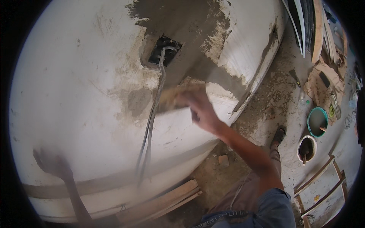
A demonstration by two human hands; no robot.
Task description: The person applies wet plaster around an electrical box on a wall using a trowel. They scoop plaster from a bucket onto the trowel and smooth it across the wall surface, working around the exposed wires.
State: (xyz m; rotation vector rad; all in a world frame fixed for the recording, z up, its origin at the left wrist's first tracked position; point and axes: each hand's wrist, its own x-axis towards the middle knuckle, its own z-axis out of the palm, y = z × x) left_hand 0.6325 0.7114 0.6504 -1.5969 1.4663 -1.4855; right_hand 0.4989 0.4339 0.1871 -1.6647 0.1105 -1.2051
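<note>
We face whitish wall (87, 83), grey plaster patch (190, 34) spread across it. Grey cables (161, 84) hang down it. Our left hand (55, 165), fingers loosely spread, at wall's lower left. Our right hand (201, 110), well apart, clamps blurred tan block (169, 98), probably sponge, right of cables, below recessed electrical box (156, 55).

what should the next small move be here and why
Probably use the left hand to draw the grey cables aside: they hang from the wall box right beside the blurred tan object in the right hand, and the left hand looks empty.
</note>
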